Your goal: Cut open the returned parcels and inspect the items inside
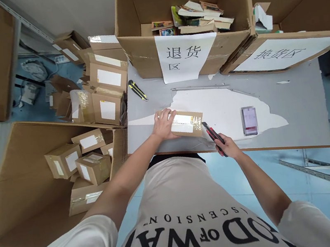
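A small taped cardboard box (187,122) with a white label lies on the table near its front edge. My left hand (164,124) grips the box's left end, fingers over its top. In my right hand (225,147) is a red and black utility knife (213,133), with my fingers closed round its handle. The knife's tip is at the box's taped right end; whether it touches the tape I cannot tell. Farther back on the left lies a yellow and black utility knife (137,90). A blurred, phone-like rectangle (249,121) lies to the right.
The grey table (303,110) has a torn white patch on top. Behind stand a large carton (142,56) with books (198,16) inside and another labelled carton (291,51). At left, a big open carton (12,185) holds several small boxes (93,168); more boxes (107,78) are piled beyond it.
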`<action>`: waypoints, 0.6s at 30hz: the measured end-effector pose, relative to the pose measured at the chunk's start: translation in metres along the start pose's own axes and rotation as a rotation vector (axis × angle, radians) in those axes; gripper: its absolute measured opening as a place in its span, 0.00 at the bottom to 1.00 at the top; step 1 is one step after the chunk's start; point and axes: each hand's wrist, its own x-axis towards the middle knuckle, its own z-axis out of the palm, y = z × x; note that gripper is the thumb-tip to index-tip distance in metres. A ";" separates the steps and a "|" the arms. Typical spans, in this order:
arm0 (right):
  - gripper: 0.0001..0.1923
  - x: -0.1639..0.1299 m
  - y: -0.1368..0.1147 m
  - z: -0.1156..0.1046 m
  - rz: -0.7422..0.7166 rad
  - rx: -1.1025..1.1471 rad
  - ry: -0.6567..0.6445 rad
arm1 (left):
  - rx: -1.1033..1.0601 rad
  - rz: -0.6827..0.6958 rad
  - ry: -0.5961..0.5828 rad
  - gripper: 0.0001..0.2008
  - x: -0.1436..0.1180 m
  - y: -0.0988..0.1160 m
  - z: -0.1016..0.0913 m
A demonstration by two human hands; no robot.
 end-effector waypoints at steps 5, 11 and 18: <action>0.16 -0.008 0.005 0.005 0.070 -0.118 -0.124 | -0.004 0.002 0.002 0.55 0.000 -0.001 0.000; 0.18 -0.021 0.022 0.005 0.112 -0.066 -0.092 | -0.008 0.016 0.001 0.56 0.000 -0.003 0.000; 0.20 -0.034 0.036 -0.008 0.020 -0.031 0.067 | 0.007 0.042 -0.013 0.61 -0.002 -0.004 0.001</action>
